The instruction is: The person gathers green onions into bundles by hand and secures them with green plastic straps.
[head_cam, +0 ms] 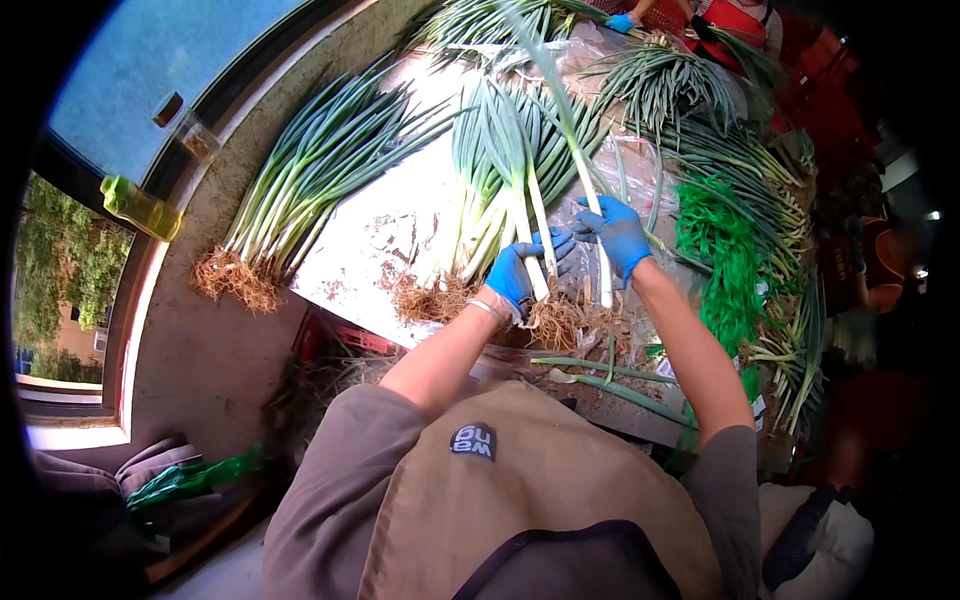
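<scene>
Both hands wear blue gloves above a work table (375,247). In my left hand (517,274) are the white stems of a few long green onions (520,202), their brown roots hanging below the palm. My right hand (619,232) grips a single green onion (581,169) by its white stem; its leaf points up and away. Beneath and beyond my left hand lies a pile of green onions (472,165) with tangled roots (435,298). Loose leaves (630,397) rest on the near edge, below my right hand.
Another green onion bundle (315,165) lies at the left. Green plastic strips (716,262) hang at the right beside more onions (750,157). Two bottles, one with a green cap (142,208) and one with a dark cap (187,129), stand on the window ledge. Across the table, a person in a red apron (731,30) handles onions.
</scene>
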Demonstrator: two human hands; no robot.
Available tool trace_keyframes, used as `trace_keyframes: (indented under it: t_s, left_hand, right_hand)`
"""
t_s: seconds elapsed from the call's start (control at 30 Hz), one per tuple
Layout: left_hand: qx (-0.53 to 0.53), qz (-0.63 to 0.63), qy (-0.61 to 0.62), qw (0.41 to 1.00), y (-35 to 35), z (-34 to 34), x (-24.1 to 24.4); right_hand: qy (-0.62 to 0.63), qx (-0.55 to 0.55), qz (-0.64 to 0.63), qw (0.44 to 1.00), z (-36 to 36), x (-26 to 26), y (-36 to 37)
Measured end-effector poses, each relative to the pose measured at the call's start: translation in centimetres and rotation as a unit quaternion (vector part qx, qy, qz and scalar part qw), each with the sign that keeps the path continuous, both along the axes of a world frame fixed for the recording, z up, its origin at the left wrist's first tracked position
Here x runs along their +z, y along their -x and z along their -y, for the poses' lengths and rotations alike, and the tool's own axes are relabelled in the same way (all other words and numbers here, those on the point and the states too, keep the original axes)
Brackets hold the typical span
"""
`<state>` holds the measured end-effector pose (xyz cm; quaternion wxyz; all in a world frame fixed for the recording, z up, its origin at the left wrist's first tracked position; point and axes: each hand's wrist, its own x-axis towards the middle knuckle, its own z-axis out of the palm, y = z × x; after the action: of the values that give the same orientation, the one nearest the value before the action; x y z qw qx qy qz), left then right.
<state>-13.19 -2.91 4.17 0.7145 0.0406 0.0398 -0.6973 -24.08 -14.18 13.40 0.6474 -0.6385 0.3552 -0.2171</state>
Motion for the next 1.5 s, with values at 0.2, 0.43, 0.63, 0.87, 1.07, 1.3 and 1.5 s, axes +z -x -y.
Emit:
trace_keyframes:
  t_s: [0.2,0.43,0.63,0.87,1.07,1.3,1.5]
  left_hand:
    - [-0.015,-0.006,0.050,0.999,-0.1,-0.3,-1.8]
    - [0.050,-0.019,0.041,0.998,0.6,0.2,-1.7]
    - [0.096,-0.043,-0.019,0.994,1.2,2.4,-3.3]
    - [0.061,-0.040,0.011,0.997,0.7,1.5,0.7]
    - [0.009,0.014,-0.005,1.000,1.2,2.1,-1.3]
    - [-0.005,0.111,-0.071,0.991,1.6,2.1,-3.7]
    - [-0.007,0.163,-0.101,0.981,1.2,1.0,-1.1]
  right_hand:
    - [-0.029,-0.009,-0.102,0.994,0.0,-3.2,-3.0]
    - [-0.257,0.008,-0.008,0.966,0.5,-5.2,-3.7]
    - [-0.222,0.063,0.039,0.972,0.7,-2.6,-3.4]
    - [-0.210,-0.026,0.080,0.974,3.0,-1.1,-0.1]
    - [-0.112,-0.027,0.050,0.992,2.9,-4.7,-0.1]
    - [0.148,0.125,-0.168,0.966,-0.1,-6.3,-2.0]
    - [0.157,0.214,-0.154,0.952,2.5,-7.8,-2.3]
